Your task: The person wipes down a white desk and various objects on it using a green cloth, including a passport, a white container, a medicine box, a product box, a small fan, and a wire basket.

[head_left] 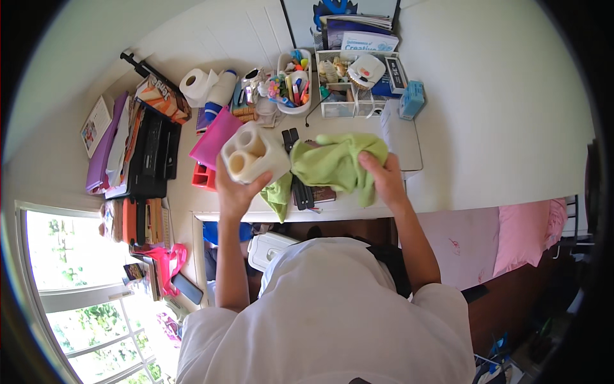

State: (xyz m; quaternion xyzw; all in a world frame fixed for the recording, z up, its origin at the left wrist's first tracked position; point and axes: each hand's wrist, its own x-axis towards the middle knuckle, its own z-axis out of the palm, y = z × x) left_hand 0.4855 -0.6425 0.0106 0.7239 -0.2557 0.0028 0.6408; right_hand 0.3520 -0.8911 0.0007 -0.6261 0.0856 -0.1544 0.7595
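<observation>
Above the desk (358, 209), the left hand (234, 197) grips the white holder (271, 157) by its near side and the right hand (387, 179) pinches the green cloth (336, 161), whose loose folds, swung low, could drag the black item (302, 194).

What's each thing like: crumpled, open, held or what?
White rounded holder with round openings: uncovered, held by the left hand
Lime-green fabric cloth: crumpled, held by the right hand
White oval plastic basket: uncovered, holding colourful pens
White-framed window: bright; open or shut unclear
</observation>
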